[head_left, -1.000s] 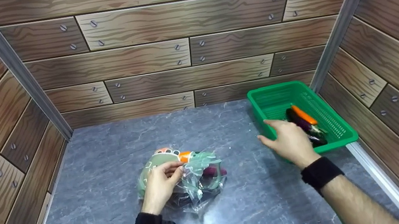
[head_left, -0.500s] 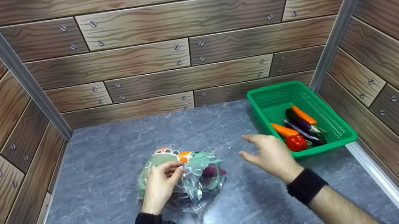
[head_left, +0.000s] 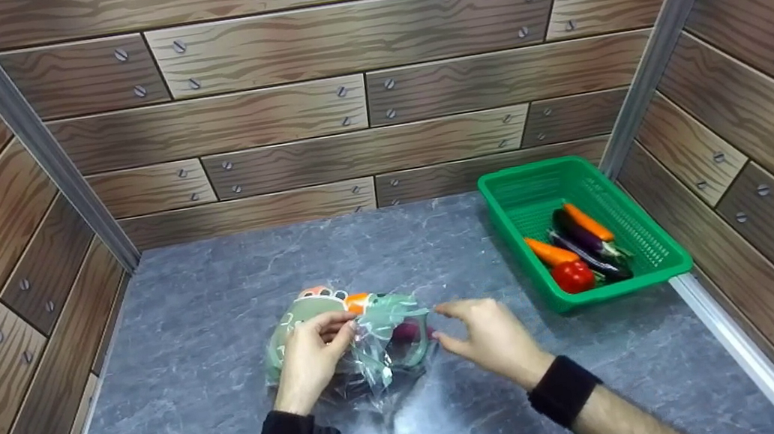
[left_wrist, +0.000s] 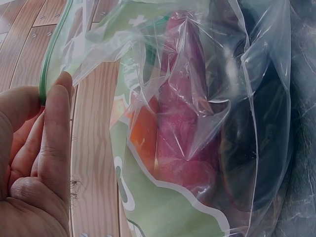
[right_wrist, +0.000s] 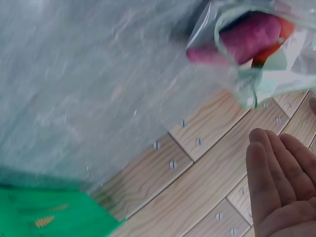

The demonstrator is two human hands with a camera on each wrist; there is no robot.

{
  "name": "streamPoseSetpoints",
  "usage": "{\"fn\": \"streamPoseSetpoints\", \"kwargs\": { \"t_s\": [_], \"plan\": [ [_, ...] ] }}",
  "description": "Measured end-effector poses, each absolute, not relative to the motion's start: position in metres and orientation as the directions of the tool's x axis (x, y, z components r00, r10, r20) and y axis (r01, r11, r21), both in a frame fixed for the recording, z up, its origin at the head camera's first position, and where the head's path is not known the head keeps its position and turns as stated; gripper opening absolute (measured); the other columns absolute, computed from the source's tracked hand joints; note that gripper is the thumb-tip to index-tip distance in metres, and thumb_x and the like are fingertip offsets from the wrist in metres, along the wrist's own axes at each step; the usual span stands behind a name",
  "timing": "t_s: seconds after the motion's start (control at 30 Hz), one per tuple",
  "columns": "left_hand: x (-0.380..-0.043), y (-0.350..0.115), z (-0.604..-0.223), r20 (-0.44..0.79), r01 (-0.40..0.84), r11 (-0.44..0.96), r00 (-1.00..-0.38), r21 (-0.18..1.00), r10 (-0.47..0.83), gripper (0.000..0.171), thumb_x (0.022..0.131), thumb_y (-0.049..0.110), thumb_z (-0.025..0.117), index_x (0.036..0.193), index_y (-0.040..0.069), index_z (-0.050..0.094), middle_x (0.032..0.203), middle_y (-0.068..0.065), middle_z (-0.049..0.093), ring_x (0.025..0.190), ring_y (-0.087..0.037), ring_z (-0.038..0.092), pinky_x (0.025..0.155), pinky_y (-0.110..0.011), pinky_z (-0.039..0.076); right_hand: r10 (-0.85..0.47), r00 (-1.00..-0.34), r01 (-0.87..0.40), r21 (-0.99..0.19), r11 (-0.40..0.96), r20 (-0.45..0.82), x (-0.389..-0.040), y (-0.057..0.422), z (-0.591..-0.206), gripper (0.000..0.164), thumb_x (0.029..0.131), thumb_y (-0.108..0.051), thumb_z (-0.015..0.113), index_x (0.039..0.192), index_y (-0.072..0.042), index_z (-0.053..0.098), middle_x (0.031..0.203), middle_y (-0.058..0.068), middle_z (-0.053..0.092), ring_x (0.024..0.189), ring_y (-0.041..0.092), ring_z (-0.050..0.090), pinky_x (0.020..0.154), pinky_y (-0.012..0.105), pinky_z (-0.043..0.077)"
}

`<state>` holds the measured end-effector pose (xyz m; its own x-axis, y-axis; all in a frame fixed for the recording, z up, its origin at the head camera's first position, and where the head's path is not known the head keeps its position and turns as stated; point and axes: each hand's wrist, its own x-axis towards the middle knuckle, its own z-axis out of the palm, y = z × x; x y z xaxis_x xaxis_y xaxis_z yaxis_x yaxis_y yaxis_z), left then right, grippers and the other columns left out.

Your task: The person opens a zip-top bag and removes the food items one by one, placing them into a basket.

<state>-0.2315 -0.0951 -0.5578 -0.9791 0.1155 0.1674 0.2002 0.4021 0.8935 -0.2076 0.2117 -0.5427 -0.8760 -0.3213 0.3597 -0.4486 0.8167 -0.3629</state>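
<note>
A clear zip bag with green print (head_left: 306, 312) lies on the grey tabletop, its green-edged mouth gaping toward the right. Inside show a pink-purple vegetable (left_wrist: 185, 108), something orange (left_wrist: 143, 131) and a long dark item (left_wrist: 256, 148), partly veiled by creased plastic. My left hand (head_left: 315, 348) pinches the bag's zip edge between thumb and fingers. My right hand (head_left: 492, 342) holds nothing; thumb and fingers are spread apart, fingertips right at the bag's right edge in the head view. In the right wrist view its fingers (right_wrist: 271, 173) are straight, below the bag's mouth.
To the right stands a green plastic basket (head_left: 639, 283) holding a tomato (head_left: 573, 277), two carrots (head_left: 549, 251) and two eggplants (head_left: 576, 228). Wood-patterned panels (head_left: 267, 116) wall in the back and both sides of the tabletop (head_left: 201, 296).
My right hand has moved left from over the basket to the bag's right edge, uncovering the tomato and a carrot. The left hand keeps its pinch in the same place.
</note>
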Motion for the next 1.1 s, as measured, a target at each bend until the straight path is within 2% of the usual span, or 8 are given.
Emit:
{"fn": "streamPoseSetpoints", "kwargs": {
  "t_s": [0.1,0.33,0.4,0.53,0.6,0.77,0.93,1.1],
  "plan": [
    [-0.231,-0.095,-0.558,0.162,0.195,0.402,-0.980,0.895,0.115,0.018,0.110,0.014,0.083,0.125,0.007,0.089,0.113,-0.010,0.091,0.100,-0.018,0.085,0.086,-0.024,0.068,-0.352,-0.866,-0.476,-0.374,0.796,0.354,-0.206,0.203,-0.550,0.035,0.098,-0.013,0.094,0.130,-0.003,0.086,0.125,0.017,0.090,0.109,0.032,0.090,0.095,0.045,0.075],
    [-0.231,-0.096,-0.557,0.146,0.179,0.403,-0.983,0.898,0.112,0.019,0.110,0.014,0.082,0.127,0.008,0.088,0.114,-0.010,0.091,0.101,-0.019,0.085,0.088,-0.026,0.070,-0.439,-0.850,-0.527,-0.438,0.728,0.292,-0.205,0.178,-0.570,0.035,0.100,-0.002,0.088,0.135,-0.001,0.083,0.123,0.022,0.089,0.087,0.024,0.086,0.078,0.033,0.074],
    [-0.231,-0.096,-0.557,0.152,0.186,0.402,-0.982,0.897,0.115,0.019,0.110,0.014,0.082,0.126,0.007,0.088,0.114,-0.010,0.091,0.101,-0.020,0.086,0.088,-0.026,0.070,-0.454,-0.850,-0.527,-0.436,0.730,0.267,-0.208,0.171,-0.577,0.036,0.101,-0.002,0.086,0.137,0.000,0.082,0.125,0.022,0.088,0.092,0.027,0.087,0.083,0.035,0.074],
    [-0.231,-0.096,-0.558,0.170,0.205,0.399,-0.978,0.894,0.120,0.019,0.110,0.015,0.082,0.126,0.007,0.088,0.114,-0.011,0.091,0.102,-0.021,0.087,0.089,-0.027,0.070,-0.447,-0.858,-0.514,-0.404,0.757,0.254,-0.214,0.163,-0.587,0.039,0.103,-0.002,0.085,0.142,0.002,0.079,0.134,0.023,0.086,0.114,0.036,0.088,0.100,0.045,0.074],
    [-0.231,-0.096,-0.558,0.176,0.212,0.398,-0.976,0.892,0.124,0.019,0.110,0.015,0.082,0.126,0.006,0.089,0.115,-0.011,0.091,0.103,-0.021,0.086,0.090,-0.027,0.070,-0.426,-0.864,-0.502,-0.385,0.774,0.269,-0.217,0.162,-0.591,0.041,0.102,0.000,0.085,0.142,0.003,0.078,0.135,0.024,0.085,0.117,0.038,0.087,0.101,0.046,0.073],
    [-0.231,-0.093,-0.558,0.155,0.196,0.402,-0.979,0.894,0.132,0.021,0.110,0.015,0.082,0.128,0.008,0.088,0.116,-0.010,0.090,0.104,-0.021,0.086,0.093,-0.030,0.071,-0.372,-0.866,-0.477,-0.329,0.815,0.334,-0.224,0.164,-0.597,0.041,0.099,0.001,0.087,0.139,0.006,0.078,0.130,0.027,0.085,0.112,0.041,0.087,0.096,0.048,0.074],
    [-0.231,-0.090,-0.560,0.148,0.199,0.405,-0.977,0.892,0.156,0.023,0.110,0.018,0.082,0.130,0.007,0.087,0.118,-0.011,0.090,0.107,-0.024,0.086,0.098,-0.035,0.072,-0.300,-0.892,-0.407,-0.316,0.857,0.338,-0.232,0.163,-0.600,0.040,0.100,-0.007,0.089,0.136,0.006,0.078,0.124,0.026,0.086,0.109,0.041,0.086,0.096,0.052,0.074],
    [-0.232,-0.086,-0.564,0.144,0.201,0.400,-0.975,0.894,0.168,0.022,0.110,0.016,0.083,0.129,0.006,0.087,0.117,-0.012,0.090,0.107,-0.026,0.087,0.097,-0.038,0.073,-0.223,-0.918,-0.329,-0.318,0.889,0.326,-0.242,0.160,-0.605,0.017,0.105,-0.016,0.087,0.113,-0.003,0.081,0.108,0.019,0.086,0.095,0.039,0.085,0.085,0.055,0.073]
  ]
}}
